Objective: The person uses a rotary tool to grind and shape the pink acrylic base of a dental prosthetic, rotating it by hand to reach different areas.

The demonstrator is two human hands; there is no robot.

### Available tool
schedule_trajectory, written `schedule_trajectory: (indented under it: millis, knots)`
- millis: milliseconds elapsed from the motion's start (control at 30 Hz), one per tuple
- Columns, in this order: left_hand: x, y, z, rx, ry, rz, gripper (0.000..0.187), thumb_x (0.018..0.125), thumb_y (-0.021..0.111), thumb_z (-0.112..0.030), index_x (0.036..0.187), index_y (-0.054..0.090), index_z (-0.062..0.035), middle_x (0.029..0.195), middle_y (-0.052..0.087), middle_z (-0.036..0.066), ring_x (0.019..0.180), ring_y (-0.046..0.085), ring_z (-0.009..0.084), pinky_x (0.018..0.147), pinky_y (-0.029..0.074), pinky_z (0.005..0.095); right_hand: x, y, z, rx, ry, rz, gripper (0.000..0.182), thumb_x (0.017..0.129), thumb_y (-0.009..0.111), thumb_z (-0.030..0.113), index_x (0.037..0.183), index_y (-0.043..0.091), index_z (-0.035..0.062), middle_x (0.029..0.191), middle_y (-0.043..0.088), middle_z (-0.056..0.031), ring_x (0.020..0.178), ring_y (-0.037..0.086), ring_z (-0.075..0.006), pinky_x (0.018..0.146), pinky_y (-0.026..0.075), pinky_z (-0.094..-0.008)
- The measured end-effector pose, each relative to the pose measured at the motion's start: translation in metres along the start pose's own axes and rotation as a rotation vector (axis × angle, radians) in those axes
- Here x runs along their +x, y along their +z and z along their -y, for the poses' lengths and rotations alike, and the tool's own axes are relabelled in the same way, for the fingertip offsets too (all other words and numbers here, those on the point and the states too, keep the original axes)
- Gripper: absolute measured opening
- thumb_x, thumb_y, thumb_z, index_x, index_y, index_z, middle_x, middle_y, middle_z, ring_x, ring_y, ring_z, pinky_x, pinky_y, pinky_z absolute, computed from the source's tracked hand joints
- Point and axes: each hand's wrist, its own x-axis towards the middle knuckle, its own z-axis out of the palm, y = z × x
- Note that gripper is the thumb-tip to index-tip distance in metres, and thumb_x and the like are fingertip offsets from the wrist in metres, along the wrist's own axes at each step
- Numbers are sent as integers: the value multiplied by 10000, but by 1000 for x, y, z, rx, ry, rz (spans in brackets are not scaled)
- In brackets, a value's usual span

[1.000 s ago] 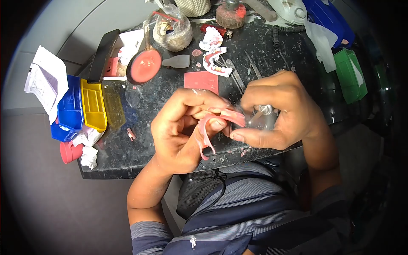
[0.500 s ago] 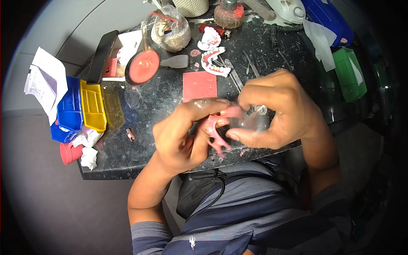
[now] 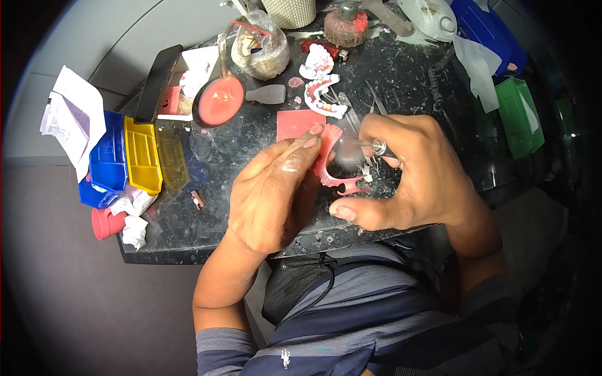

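My left hand (image 3: 273,188) grips a curved pink denture plate (image 3: 324,156) at its left side, fingers pressed together. The plate's lower end has thin branches and points right. My right hand (image 3: 411,178) is closed round a metal rotary handpiece (image 3: 379,147), its thumb stretched out below the plate. The handpiece's tip points left at the plate and is blurred, so contact cannot be made out. Behind my left hand lies a square pink wax sheet (image 3: 300,124). Two white dental models (image 3: 326,97) with pink parts stand beyond it.
Metal tools (image 3: 376,97) lie behind my right hand. A pan of pink wax (image 3: 221,101), a glass jar (image 3: 260,56) and a phone (image 3: 159,81) stand back left. Yellow (image 3: 143,156) and blue bins are at the left, a green bin (image 3: 520,119) at the right.
The denture plate has turned, and its curve now opens to the right. My left hand's fingers have straightened upward along it. The handpiece's metal shows more clearly, and the whole view has shifted slightly.
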Motion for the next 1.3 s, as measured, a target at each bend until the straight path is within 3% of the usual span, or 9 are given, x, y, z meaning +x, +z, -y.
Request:
schedule_trajectory:
  millis: [200,367,467,567,800,867,1300]
  knots:
    - [-3,1,3,46,69,27,388,710,737,188,1084,637,158,1017,723,261,893,749,369,793,627,431,-3,6,2,-72,-50,-20,611,626,885,512,787,581,7,687,590,-118,539,589,-269,504,471,-349]
    - [1,0,1,29,62,46,400,709,725,201,1095,628,166,1023,719,276,929,748,383,801,627,433,-3,-2,2,-267,33,8,614,637,885,524,776,572,16,667,566,-123,537,601,-290,502,470,-365]
    - [2,1,4,45,105,43,397,709,724,203,1093,626,169,1019,719,281,917,750,384,799,629,430,-4,5,-2,-235,-85,-50,631,629,891,533,769,560,15,653,551,-130,535,597,-312,494,467,-381]
    - [0,3,3,60,106,24,388,712,720,205,1087,627,170,1013,719,282,895,753,379,791,631,422,-7,5,7,-217,-60,20,634,629,895,532,765,555,15,644,541,-133,531,590,-327,491,464,-389]
    - [-1,3,3,44,71,13,410,692,730,202,1088,627,172,1020,723,270,904,755,363,797,631,418,-4,-1,0,-296,3,-1,633,636,892,532,770,557,13,636,535,-124,526,587,-317,494,468,-389]
    - [0,-1,1,52,67,60,421,691,739,199,1096,627,172,1017,724,261,909,753,366,798,631,414,-3,4,1,-182,-76,-30,623,633,893,520,762,555,12,632,535,-127,515,579,-312,488,459,-389]
    - [0,-2,-3,62,32,35,426,699,790,173,1099,647,147,994,730,227,881,753,353,774,629,397,-5,7,3,-102,-58,-19,576,632,896,473,760,573,14,633,554,-132,520,587,-310,493,456,-380]
